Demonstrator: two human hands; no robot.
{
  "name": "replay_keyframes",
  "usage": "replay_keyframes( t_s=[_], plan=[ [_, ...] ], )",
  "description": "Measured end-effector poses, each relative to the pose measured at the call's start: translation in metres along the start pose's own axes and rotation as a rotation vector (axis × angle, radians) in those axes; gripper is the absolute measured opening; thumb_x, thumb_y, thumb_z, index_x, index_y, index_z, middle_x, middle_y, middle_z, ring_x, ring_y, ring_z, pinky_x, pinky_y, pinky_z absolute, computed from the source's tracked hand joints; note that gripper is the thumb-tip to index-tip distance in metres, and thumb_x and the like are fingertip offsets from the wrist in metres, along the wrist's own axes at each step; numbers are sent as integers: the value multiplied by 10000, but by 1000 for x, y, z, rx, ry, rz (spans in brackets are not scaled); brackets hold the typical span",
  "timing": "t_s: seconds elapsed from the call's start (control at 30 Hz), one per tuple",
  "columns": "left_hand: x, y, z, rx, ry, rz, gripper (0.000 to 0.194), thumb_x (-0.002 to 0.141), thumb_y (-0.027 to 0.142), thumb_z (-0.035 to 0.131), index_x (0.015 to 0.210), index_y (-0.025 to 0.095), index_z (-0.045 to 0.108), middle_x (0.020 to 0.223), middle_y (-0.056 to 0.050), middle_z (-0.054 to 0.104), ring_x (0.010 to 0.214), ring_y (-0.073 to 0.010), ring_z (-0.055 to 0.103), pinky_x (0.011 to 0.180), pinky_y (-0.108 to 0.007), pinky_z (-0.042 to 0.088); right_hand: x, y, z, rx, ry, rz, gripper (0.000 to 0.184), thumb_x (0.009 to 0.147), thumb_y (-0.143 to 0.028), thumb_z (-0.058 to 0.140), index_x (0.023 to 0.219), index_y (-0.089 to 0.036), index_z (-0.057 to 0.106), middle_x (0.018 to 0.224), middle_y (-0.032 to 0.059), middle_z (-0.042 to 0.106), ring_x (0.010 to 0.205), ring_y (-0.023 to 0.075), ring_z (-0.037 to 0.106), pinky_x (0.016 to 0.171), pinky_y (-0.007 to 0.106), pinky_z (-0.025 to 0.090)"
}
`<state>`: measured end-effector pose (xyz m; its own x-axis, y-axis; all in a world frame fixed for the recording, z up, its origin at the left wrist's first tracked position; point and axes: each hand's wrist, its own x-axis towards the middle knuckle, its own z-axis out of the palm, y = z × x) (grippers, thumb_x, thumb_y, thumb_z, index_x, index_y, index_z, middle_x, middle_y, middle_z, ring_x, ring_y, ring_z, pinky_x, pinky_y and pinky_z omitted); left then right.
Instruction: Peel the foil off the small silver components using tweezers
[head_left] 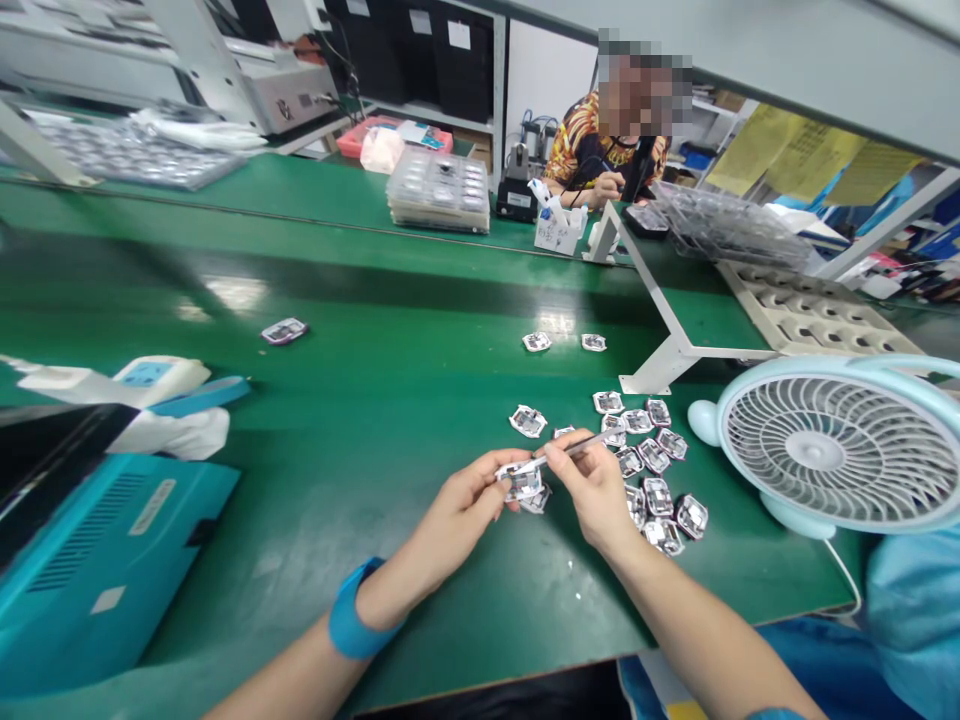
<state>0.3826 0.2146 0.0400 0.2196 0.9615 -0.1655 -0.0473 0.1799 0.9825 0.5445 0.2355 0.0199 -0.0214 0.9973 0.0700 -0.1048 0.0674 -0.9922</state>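
Between the thumb and fingers of my left hand [471,492] is a small white-framed electronic part [525,484] with grey and dark pieces inside. My right hand [589,485] pinches slim metal tweezers [592,442], whose tip meets the upper edge of that part. A similar part [537,499] lies on the green table just under the held one. Several more such parts [654,456] are grouped to the right of my right hand. Another part [528,421] rests beyond my left hand. A blue band circles my left wrist.
A light-blue fan [817,450] stands at the right, near a white metal shelf leg [660,365]. At the left are a teal box [112,570] and a power strip [161,375]. Stacked clear trays [439,190] sit at the back; a person [607,150] sits across the bench.
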Motion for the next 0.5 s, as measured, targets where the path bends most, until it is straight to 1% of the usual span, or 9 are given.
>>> replay_keyframes(
  t_s=[0.13,0.37,0.5],
  plan=[
    [0,1,0,6,-8,-8,264,803,288,580,1027,176,668,685,-5,638,624,-157,545,564,-255,406,1,1,0,49,7,11,237,791,-412,720,780,-198,620,718,-1,634,677,156,596,663,277,465],
    [-1,1,-1,6,-9,-13,278,813,282,565,1050,166,654,702,-6,638,635,-160,537,580,-260,403,1,0,0,38,-14,2,209,793,-391,726,778,-202,637,729,1,644,691,160,601,670,279,461],
    [-1,1,-1,20,8,-17,284,838,299,544,1048,149,664,682,-7,631,606,-150,507,579,-260,395,0,-2,1,65,-36,10,179,798,-357,726,782,-204,636,716,-6,639,676,153,595,659,273,457]
  ],
)
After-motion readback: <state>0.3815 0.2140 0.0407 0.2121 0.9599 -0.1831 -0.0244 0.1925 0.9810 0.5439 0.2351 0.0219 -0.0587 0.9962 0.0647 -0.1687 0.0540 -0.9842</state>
